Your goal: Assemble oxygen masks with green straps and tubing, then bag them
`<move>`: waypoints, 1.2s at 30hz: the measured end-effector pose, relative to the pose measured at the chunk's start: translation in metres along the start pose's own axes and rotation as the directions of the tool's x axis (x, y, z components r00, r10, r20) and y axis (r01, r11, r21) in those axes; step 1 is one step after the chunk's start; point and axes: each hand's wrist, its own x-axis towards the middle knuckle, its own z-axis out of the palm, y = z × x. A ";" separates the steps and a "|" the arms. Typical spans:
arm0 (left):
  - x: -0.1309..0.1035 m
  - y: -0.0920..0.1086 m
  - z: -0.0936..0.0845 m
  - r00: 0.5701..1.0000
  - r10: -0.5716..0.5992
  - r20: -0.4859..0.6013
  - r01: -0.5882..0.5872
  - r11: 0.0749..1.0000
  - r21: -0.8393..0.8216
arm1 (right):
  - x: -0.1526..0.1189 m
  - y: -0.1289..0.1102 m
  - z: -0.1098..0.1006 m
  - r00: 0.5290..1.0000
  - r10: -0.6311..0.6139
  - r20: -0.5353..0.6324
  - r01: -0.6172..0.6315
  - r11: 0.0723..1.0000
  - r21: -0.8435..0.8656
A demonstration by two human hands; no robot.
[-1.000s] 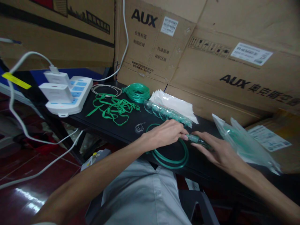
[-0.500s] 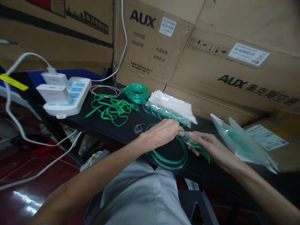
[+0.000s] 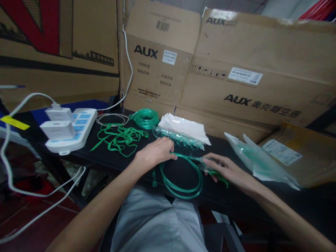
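Observation:
My left hand (image 3: 159, 151) pinches the coiled green tubing (image 3: 181, 194) at the top of its loop, over the black table (image 3: 112, 162). From there the tube runs right to my right hand (image 3: 223, 168), which is closed on a clear mask (image 3: 206, 168) with a green strap (image 3: 222, 178) hanging beneath it. A tube end with a green connector (image 3: 154, 180) dangles left of the coil. Behind my hands lies a row of clear green-tinted masks (image 3: 181, 136) against white packets (image 3: 183, 124).
Green straps (image 3: 118, 136), a green tubing bundle (image 3: 145, 118) and a thin pale coil (image 3: 112, 119) lie left. Farther left is a power strip (image 3: 84, 129) with chargers. Bagged green items (image 3: 257, 157) lean at right. Cardboard boxes (image 3: 241, 45) stand behind.
My left hand has moved left, away from my right hand, and a stretch of tube now shows between them. The view has tilted up, showing more of the boxes.

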 end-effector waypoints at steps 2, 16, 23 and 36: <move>-0.001 0.004 0.000 1.000 -0.012 0.026 0.012 1.000 -0.011 | 0.001 0.000 -0.001 1.000 -0.010 0.008 0.010 1.000 -0.027; 0.010 0.009 0.001 0.997 0.049 -0.067 -0.051 0.998 -0.032 | 0.004 0.001 -0.003 0.999 -0.033 -0.035 0.027 0.990 -0.142; 0.018 0.017 -0.002 0.912 0.205 -0.356 -0.292 0.933 -0.211 | -0.002 -0.008 0.001 0.994 0.035 -0.103 -0.018 0.987 0.161; 0.020 0.037 0.000 0.835 -0.126 -0.535 -0.159 0.876 -0.455 | 0.004 -0.013 0.018 0.979 0.038 -0.202 0.115 0.712 0.692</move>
